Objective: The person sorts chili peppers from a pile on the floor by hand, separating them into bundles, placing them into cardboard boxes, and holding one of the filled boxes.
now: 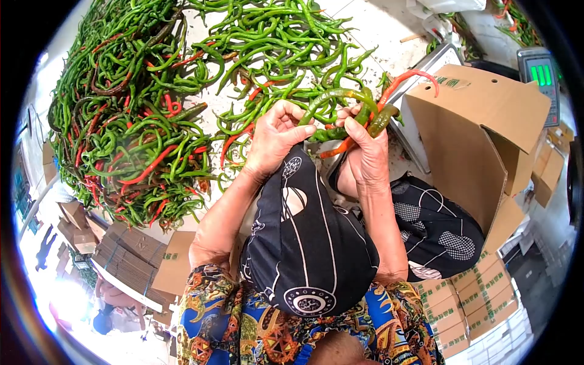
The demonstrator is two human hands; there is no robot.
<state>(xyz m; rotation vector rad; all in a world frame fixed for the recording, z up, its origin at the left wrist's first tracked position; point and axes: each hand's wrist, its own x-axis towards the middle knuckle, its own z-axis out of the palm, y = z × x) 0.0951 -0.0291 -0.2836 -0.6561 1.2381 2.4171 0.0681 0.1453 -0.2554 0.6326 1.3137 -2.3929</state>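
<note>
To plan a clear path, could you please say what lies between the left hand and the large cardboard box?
In the head view: the right hand holding green and red peppers, then a pale strip beside the box.

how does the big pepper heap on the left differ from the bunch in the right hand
The heap is a large mass, the bunch just a few pieces. The heap lies piled up, while the bunch is held in the right hand. Both mix green and red.
</note>
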